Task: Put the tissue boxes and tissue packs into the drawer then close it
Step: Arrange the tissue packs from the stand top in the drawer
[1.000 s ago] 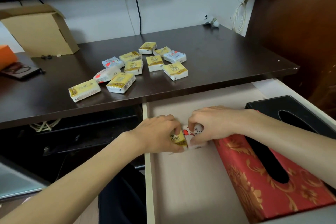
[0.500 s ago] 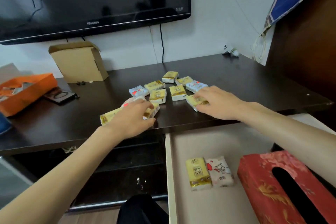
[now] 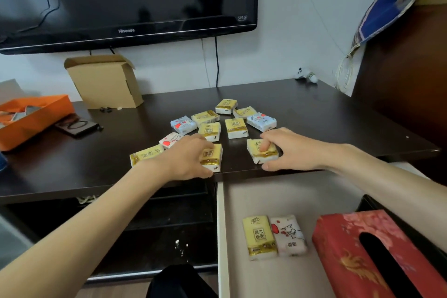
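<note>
On the far left of the tabletop (image 3: pixel 72 172) sit an orange tray (image 3: pixel 36 118) and an open cardboard box (image 3: pixel 104 82), neither part of the job. Moving right, the left hand (image 3: pixel 186 159) lies over a yellow tissue pack (image 3: pixel 212 156) at the tabletop's front edge, fingers curled around it, thumb low on its near side; it looks gripped but not yet lifted. Behind it a cluster of loose packs (image 3: pixel 225 121) waits. Further right, the right hand (image 3: pixel 290 150) pinches a second yellow pack (image 3: pixel 261 153), one finger pressing on top, thumb below. These packs look light, soft and film-wrapped, so likely a bit slippery; a squeeze across the short sides should hold them without crushing. Below right, the open drawer (image 3: pixel 278 196) already holds two packs (image 3: pixel 273 237) lying side by side, touching, and a red tissue box (image 3: pixel 362 256) beside them, with a black box (image 3: pixel 377 205) behind
</note>
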A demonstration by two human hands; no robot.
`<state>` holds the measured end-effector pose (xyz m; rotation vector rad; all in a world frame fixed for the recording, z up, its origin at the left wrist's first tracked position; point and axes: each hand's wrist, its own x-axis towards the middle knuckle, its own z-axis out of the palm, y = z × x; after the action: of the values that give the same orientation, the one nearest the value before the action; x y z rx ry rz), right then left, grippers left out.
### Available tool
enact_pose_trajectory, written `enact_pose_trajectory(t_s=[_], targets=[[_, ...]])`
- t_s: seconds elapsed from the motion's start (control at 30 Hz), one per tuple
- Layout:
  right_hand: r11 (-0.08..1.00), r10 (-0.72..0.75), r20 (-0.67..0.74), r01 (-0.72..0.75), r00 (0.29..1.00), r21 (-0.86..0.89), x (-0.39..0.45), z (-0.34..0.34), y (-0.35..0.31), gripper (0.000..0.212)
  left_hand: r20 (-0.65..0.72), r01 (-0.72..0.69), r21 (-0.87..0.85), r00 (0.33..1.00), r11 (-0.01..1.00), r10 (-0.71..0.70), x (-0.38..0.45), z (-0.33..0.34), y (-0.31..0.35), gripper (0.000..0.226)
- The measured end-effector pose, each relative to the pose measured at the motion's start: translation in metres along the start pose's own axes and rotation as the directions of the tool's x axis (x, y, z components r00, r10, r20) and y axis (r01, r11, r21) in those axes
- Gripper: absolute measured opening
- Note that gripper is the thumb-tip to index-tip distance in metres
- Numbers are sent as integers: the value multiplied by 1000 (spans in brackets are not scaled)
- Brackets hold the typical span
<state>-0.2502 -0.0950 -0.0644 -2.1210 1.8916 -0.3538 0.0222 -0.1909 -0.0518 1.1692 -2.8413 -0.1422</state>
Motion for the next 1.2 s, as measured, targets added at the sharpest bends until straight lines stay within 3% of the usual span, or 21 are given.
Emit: enact_pose_trajectory(t_s=[0.1,0.3,0.43,0.63,0.77,1.2], targets=[[1000,4,-52,-3,999,26,0,-1,3,32,45,18,-26,999,999,-17,7,-4,-1,71],[1000,-25,-107,25,994,3,-33,-3,-11,43,-5,-14,-144,1000,989,13,-11,-8,32,54],[999,-52,-56,51,997,-19,-85,7,-24,46,51,-98,-264,992,959,115,-60,9,72,53],[970,-64,191,106,980,-217,-144,48,-28,46,107,-248,-50,962,967,252,-110,62,111,54],[934,-120,195,177,973,-311,-154,65,-32,48,88,-302,29,950,953,298,-117,82,122,57],[896,-49,289,170,956,-411,-148,78,-40,43,117,-348,140,935,927,333,-114,105,131,62]])
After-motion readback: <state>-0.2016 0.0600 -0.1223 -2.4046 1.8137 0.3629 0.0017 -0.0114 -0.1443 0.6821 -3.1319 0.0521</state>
